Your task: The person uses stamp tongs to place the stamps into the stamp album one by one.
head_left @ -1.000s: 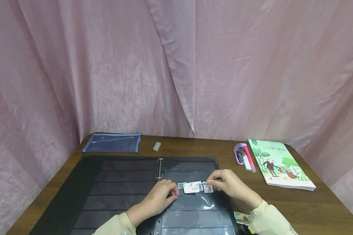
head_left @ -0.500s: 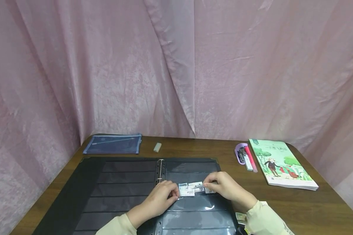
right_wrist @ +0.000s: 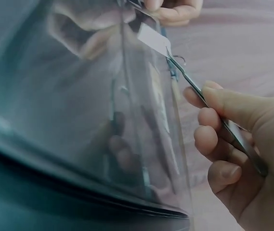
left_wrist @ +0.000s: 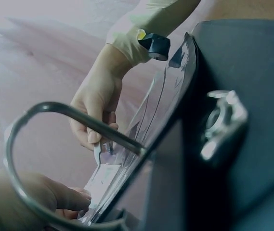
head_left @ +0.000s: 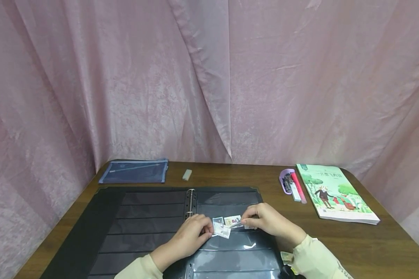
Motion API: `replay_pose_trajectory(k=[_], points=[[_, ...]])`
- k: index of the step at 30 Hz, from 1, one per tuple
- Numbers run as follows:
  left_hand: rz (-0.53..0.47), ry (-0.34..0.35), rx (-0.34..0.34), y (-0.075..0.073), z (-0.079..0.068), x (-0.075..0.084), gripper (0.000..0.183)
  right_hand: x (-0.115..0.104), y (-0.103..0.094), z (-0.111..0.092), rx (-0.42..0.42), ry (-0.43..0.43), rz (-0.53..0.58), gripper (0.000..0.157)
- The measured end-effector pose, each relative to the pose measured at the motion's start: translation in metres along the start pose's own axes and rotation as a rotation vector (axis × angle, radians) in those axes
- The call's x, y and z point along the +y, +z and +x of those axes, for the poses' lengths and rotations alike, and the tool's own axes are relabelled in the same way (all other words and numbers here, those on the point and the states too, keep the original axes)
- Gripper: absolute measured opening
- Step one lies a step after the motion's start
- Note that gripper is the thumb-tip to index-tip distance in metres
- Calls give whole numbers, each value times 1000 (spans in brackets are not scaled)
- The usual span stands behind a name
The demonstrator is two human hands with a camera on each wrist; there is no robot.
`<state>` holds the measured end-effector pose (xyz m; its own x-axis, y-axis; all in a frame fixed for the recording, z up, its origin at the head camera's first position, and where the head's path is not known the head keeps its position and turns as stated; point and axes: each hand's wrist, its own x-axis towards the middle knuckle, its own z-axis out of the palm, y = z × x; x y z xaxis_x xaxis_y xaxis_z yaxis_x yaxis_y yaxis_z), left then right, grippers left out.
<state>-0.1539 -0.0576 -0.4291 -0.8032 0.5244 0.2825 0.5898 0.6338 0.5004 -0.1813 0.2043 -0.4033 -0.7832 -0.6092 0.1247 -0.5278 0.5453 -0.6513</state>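
Tweezers [right_wrist: 189,79] are pinched between the thumb and fingers of my right hand [head_left: 267,221]. Their tips hold a small white stamp [right_wrist: 153,39], which sits tilted over the right page of a black stamp album [head_left: 235,257]. Behind it, a blue-edged stamp [head_left: 218,220] and a coloured stamp [head_left: 232,220] lie along a clear pocket strip; another is partly covered by my right fingers. My left hand [head_left: 193,232] rests by the binder rings, its thumb and curled fingers pinching the clear pocket's edge beside the held stamp.
A blue mesh pouch [head_left: 136,171] and a white eraser [head_left: 186,174] lie behind the album. To the right are a purple-rimmed case [head_left: 285,181], a pink stick [head_left: 298,188] and a green picture book [head_left: 336,193]. A printed paper piece [head_left: 287,257] lies by my right sleeve.
The white stamp in the tweezers has moved left and toward me, and is now tilted, showing the stamps behind it. My right hand shifted slightly left; my left hand stayed nearly still.
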Motion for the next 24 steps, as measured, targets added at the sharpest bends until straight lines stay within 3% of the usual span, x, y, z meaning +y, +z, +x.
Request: replay_pose_trajectory(k=[10, 14, 24], points=[[2, -4, 0, 0, 0, -1, 14, -2, -15, 6, -129, -41, 7, 18], [6, -6, -5, 1, 0, -2, 14, -4, -15, 11, -174, -74, -22, 15], [3, -11, -13, 0, 1, -1, 13, -6, -12, 19, -245, -56, -10, 12]])
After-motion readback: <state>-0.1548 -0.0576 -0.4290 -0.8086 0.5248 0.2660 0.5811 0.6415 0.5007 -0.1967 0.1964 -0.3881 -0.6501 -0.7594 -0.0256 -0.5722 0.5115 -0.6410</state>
